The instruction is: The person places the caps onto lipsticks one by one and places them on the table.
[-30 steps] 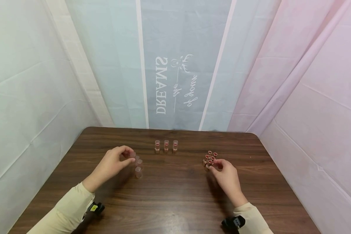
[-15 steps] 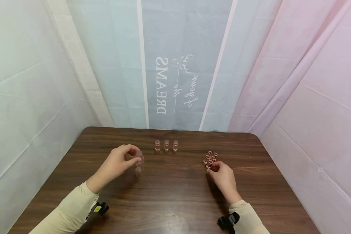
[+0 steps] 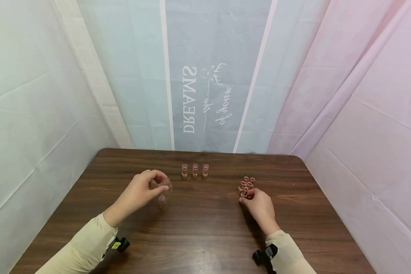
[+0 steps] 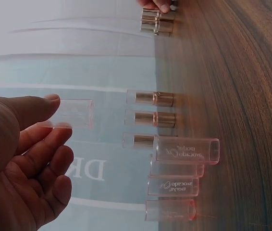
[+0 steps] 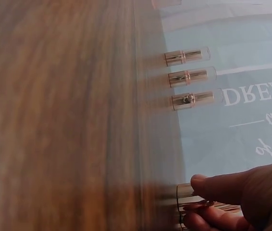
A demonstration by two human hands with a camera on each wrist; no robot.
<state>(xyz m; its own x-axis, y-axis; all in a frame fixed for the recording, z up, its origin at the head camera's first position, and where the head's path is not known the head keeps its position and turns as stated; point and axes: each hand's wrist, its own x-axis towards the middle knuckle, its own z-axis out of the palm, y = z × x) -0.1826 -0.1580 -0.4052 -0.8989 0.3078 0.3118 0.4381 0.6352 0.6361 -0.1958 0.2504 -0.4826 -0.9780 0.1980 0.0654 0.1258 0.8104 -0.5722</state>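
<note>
Thumb and fingers of my left hand [image 3: 140, 194] pinch a clear lipstick cap [image 4: 78, 114], held raised in the left wrist view. Several more clear caps [image 4: 186, 150] with printed lettering stand in a row on the table beside that hand; in the head view the hand partly hides them, and the nearest standing cap [image 3: 162, 201] shows. On the other side, my right hand [image 3: 260, 207] pinches the nearest lipstick tube [image 5: 186, 190] of an uncapped gold group. The other lipsticks [image 3: 242, 184] of that group stand upright, close together, just beyond the fingertips.
Three capped lipsticks [image 3: 195, 170] stand in a spaced row toward the back of the brown wooden table [image 3: 198, 220]. A printed cloth [image 3: 219, 45] hangs behind the table's far edge, and pale cloth walls [image 3: 37, 114] flank both sides.
My left hand has moved right with the cap, passing over the standing caps. The right hand has shifted slightly left and toward me, at the near end of the lipstick group.
</note>
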